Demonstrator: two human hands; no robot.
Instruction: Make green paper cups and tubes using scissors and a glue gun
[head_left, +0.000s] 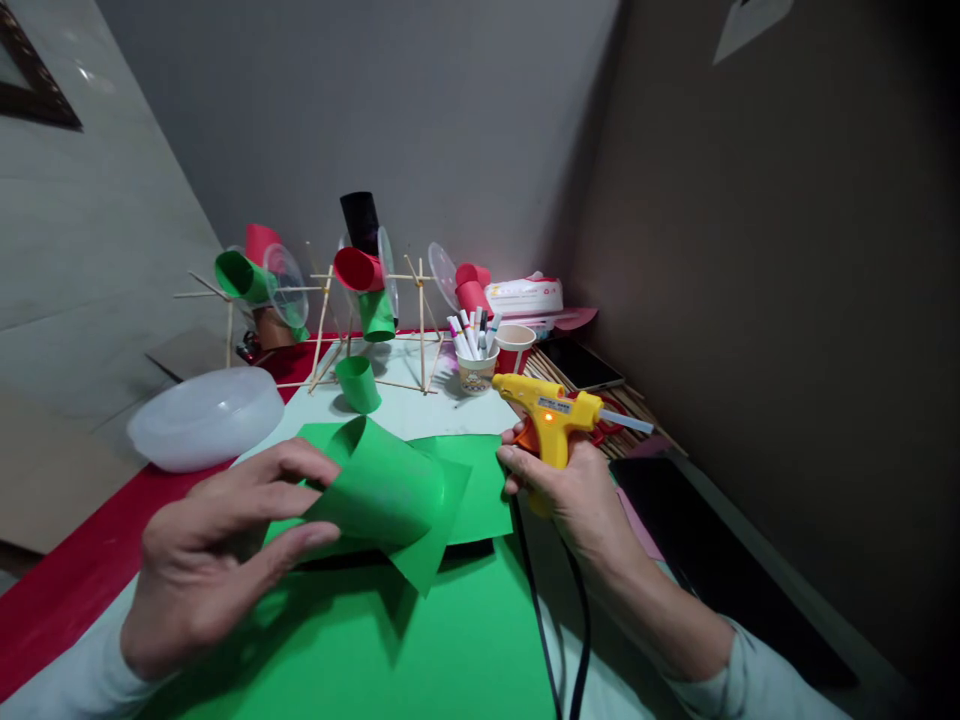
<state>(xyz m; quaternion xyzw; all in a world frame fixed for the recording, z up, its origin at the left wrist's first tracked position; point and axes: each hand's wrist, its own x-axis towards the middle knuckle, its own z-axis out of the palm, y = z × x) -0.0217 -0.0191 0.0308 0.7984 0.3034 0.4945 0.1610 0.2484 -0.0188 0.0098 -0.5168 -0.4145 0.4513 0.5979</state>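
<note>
My left hand (217, 545) grips a sheet of green paper (382, 490) rolled into a cone or tube, held just above the table. My right hand (562, 490) holds a yellow hot glue gun (551, 410) with its orange light on. Its nozzle points left toward the rolled paper, a short gap apart. A glue stick pokes out of the gun's back end. Its black cord (559, 640) runs down toward me. A large flat green sheet (420, 650) lies under both hands.
Behind stands a stick frame (375, 330) bearing red, green and black paper tubes and clear lids. A cup of markers (475, 360), a small green paper tube (358, 383), a white plastic bowl (206, 415), a phone (581, 365), skewers and a dark tablet (705, 560) lie around.
</note>
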